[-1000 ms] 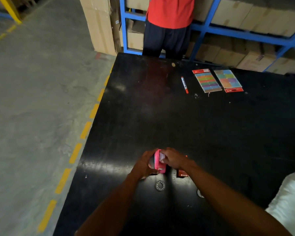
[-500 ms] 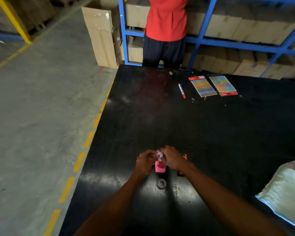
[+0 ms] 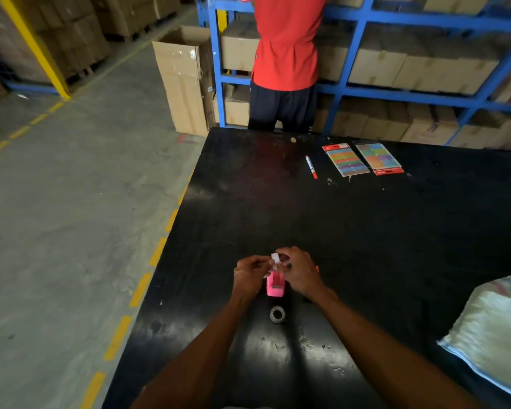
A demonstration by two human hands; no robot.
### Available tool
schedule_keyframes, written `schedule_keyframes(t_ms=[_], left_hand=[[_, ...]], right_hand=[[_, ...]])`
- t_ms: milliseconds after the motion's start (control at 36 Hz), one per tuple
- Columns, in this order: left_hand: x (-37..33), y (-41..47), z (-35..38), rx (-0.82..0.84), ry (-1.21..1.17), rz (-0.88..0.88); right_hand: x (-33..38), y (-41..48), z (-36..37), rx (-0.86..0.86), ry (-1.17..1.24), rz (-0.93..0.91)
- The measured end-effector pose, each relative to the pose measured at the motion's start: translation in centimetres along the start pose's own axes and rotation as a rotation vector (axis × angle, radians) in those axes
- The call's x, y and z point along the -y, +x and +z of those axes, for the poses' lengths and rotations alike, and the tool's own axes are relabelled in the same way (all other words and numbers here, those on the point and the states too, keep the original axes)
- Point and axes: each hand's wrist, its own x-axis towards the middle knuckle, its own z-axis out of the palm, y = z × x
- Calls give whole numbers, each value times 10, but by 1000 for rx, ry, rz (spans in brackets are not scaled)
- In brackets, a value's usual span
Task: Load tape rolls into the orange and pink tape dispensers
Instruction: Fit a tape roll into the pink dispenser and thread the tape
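Fingertips: thumbs and forefingers of both hands meet above the pink tape dispenser (image 3: 275, 285), pinching a small white strip (image 3: 275, 258) that stands up between them; what the strip joins to is hidden by the fingers.
Left hand (image 3: 250, 273): curled, knuckles up, fingers pressed together on the strip's left side and close against the dispenser's left flank.
Right hand (image 3: 300, 271): fingers bent and gathered over the dispenser's far end, pinching the strip from the right.
Pink dispenser: sits on the black table (image 3: 366, 231) directly under the two hands, its near end showing a dark slot facing the camera.
Orange dispenser (image 3: 317, 268): only a sliver of orange shows just beyond the right hand's knuckles, on the table; the rest is covered.
Tape roll (image 3: 277, 314): a small clear ring with a dark core lies flat on the table just on the near side of the pink dispenser, apart from both hands.
Forearms: both bare, reaching in from the bottom edge and converging on the dispenser.
Near right: a pale woven sack (image 3: 493, 329) rests on the table's right side.
Far side of table: a red-and-white marker (image 3: 311, 166) lies beside two carded packs of coloured labels (image 3: 363, 159), well apart from the hands.
Background: a person in a red shirt (image 3: 286, 45) faces a blue rack (image 3: 425, 95) stacked with cartons; an open cardboard box (image 3: 183, 81) stands on the concrete floor at the table's far-left corner.
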Motion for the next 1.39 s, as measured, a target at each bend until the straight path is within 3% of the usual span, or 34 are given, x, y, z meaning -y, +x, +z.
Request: schedule_keyframes(t_ms=[556, 750, 1083, 1167, 1278, 1389], left_hand=[[-10, -13, -1, 62, 171, 85], [-5, -17, 0, 116, 159, 39], [6, -13, -2, 171, 189, -43], [3, -13, -2, 188, 160, -59], [0, -14, -5, 188, 123, -98], [5, -12, -8, 178, 110, -126]], right_hand=[[-15, -9, -1, 51, 8, -1], [-21, -16, 0, 34, 40, -51], [-45, -40, 11, 17, 113, 48], [-57, -59, 21, 93, 61, 39], [-73, -89, 38, 246, -49, 172], [-85, -107, 52, 272, -119, 229]])
